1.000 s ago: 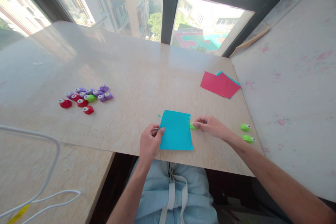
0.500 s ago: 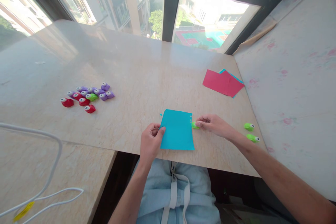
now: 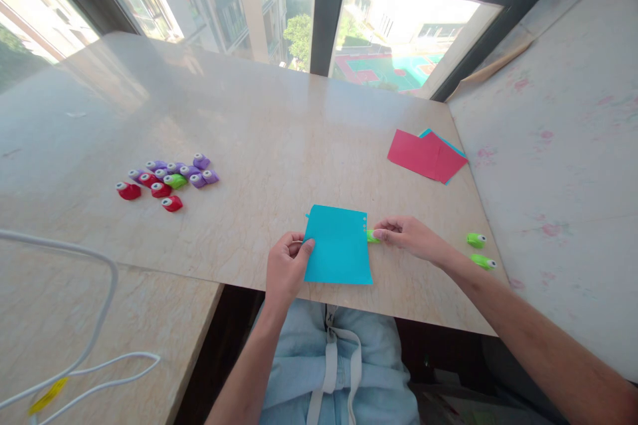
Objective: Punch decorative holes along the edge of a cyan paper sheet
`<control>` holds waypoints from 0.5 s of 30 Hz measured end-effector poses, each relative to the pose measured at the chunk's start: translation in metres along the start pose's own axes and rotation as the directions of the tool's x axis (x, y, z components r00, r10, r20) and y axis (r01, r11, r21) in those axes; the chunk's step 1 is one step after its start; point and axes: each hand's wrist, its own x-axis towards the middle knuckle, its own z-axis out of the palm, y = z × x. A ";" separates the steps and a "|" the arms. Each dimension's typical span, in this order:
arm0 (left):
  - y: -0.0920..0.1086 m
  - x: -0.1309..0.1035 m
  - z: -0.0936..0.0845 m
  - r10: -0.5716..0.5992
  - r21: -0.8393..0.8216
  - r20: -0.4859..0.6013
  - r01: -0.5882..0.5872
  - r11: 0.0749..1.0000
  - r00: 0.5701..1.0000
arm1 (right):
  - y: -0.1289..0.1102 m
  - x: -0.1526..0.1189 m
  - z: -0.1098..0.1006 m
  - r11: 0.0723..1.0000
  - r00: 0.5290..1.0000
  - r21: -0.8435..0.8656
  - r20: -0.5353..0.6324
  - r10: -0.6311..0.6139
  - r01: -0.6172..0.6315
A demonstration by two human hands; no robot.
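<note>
A sheet of blue paper (image 3: 339, 246) is held by its left edge between the thumb and fingers of my left hand (image 3: 289, 265), which is closed on it. Small holes run down the upper part of the sheet's right edge. At that edge, just below the holes, sits a green craft punch (image 3: 371, 236), partly covered by the paper and my fingers. My right hand (image 3: 406, 237) is closed on this punch from the right. A tiny blue scrap shows by the sheet's upper left corner.
Two green craft punches (image 3: 476, 240) lie to the right by the wall. Several purple, red and green punches (image 3: 160, 189) are clustered on the left. Red and blue paper sheets (image 3: 423, 154) lie at the back right. A white cable (image 3: 107, 305) loops at the lower left.
The green punch's visible part has shrunk slightly as it sits further under the paper's right edge. Both hands keep their hold; the view has shifted a little.
</note>
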 end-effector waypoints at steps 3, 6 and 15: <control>0.001 0.000 0.000 0.008 0.020 0.002 -0.008 1.000 1.000 | -0.001 0.000 0.000 1.000 1.000 0.000 0.006 0.012 -0.012; 0.001 -0.001 0.001 0.007 0.030 -0.003 -0.007 1.000 1.000 | -0.002 -0.001 -0.001 1.000 1.000 -0.002 0.002 0.023 -0.023; 0.000 -0.001 0.003 0.008 0.055 0.001 -0.008 0.998 1.000 | -0.001 -0.001 0.000 1.000 1.000 -0.007 -0.003 0.023 -0.023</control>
